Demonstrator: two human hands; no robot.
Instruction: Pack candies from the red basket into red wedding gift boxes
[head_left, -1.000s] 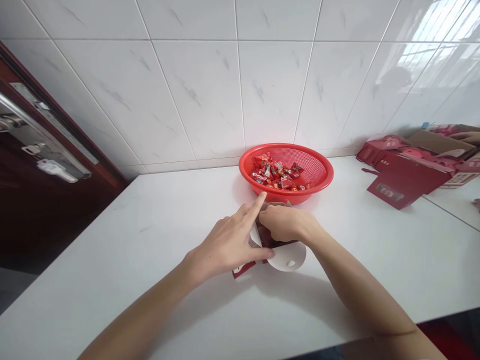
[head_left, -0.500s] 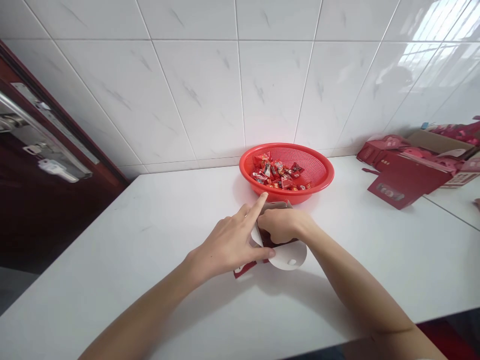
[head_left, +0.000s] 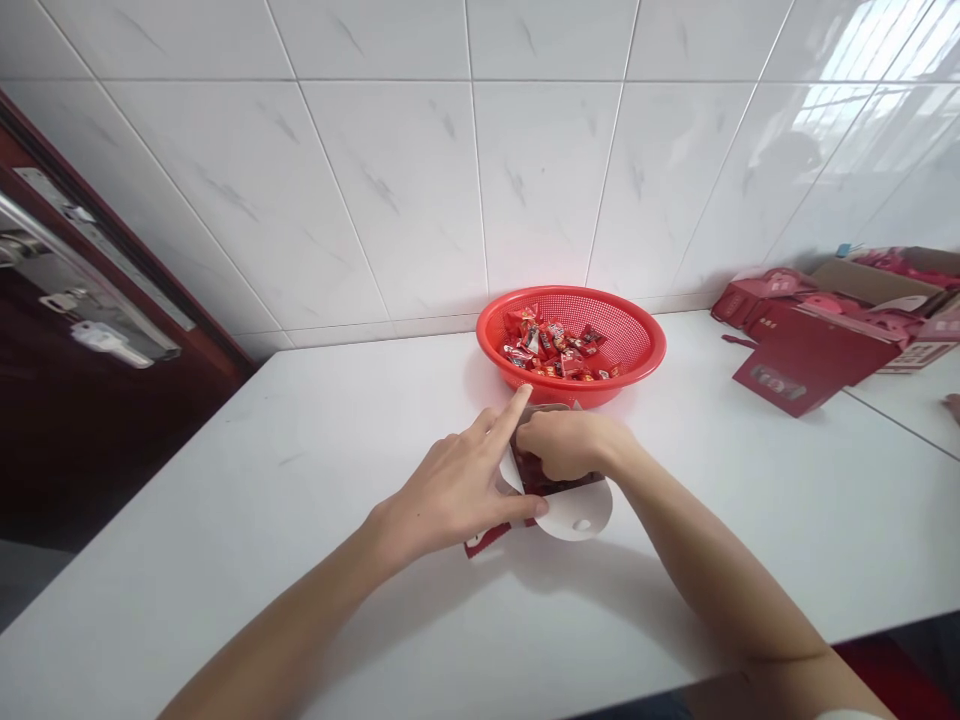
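Observation:
A small open paper box [head_left: 579, 510] stands on the white table, its round white flap folded down toward me. My left hand [head_left: 456, 485] grips the box's left side, thumb on the flap's edge and index finger stretched along the far side. My right hand [head_left: 566, 445] reaches down into the box with its fingers curled; the fingertips, and anything in them, are hidden. A red wrapped packet [head_left: 487, 541] lies under my left hand, partly covered. Just behind the box is a red mesh basket [head_left: 646, 362] holding several red-wrapped candies [head_left: 559, 345].
At the right stand several red paper boxes [head_left: 817, 350] beside a cardboard carton [head_left: 847, 278]. The tiled wall [head_left: 375, 200] closes off the table's back. A dark red door [head_left: 75, 330] with keys [head_left: 109, 342] in its lock is at the left.
My right hand has shifted very slightly within the box, showing a bit more of the dark inside. My left hand stays in place on the box. The camera view has moved a little.

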